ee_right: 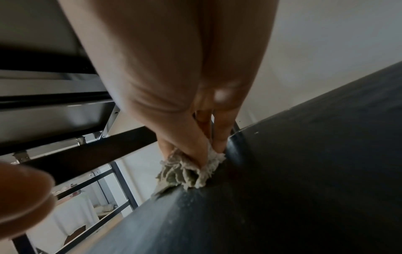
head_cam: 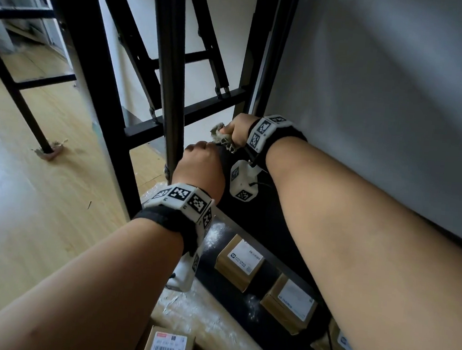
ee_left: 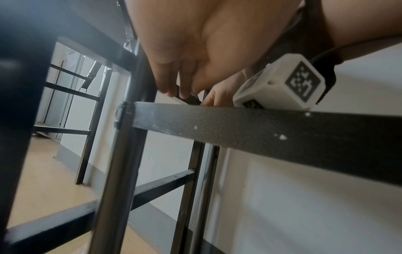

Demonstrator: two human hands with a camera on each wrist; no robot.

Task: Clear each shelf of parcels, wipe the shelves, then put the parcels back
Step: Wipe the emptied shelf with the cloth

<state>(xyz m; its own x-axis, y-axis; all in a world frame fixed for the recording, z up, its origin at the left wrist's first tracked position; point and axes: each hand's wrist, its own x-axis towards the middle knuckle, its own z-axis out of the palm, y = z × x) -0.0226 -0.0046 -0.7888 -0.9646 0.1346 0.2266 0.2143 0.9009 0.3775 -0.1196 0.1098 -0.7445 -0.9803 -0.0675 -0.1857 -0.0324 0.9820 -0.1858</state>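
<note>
A black metal shelf rack stands against a pale wall on a wood floor. Its dark shelf is bare at the far corner. On the level below sit brown parcels, dusted with white powder nearby. The right hand grips a crumpled grey rag, pressing it onto the shelf corner. The left hand, fingers curled, rests at the shelf's front edge; whether it holds anything cannot be told.

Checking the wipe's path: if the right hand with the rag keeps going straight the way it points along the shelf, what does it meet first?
Probably the shelf's far end: the right hand presses the rag almost there. Beyond looks like open gap toward a black crossbar; depth is unclear.
</note>
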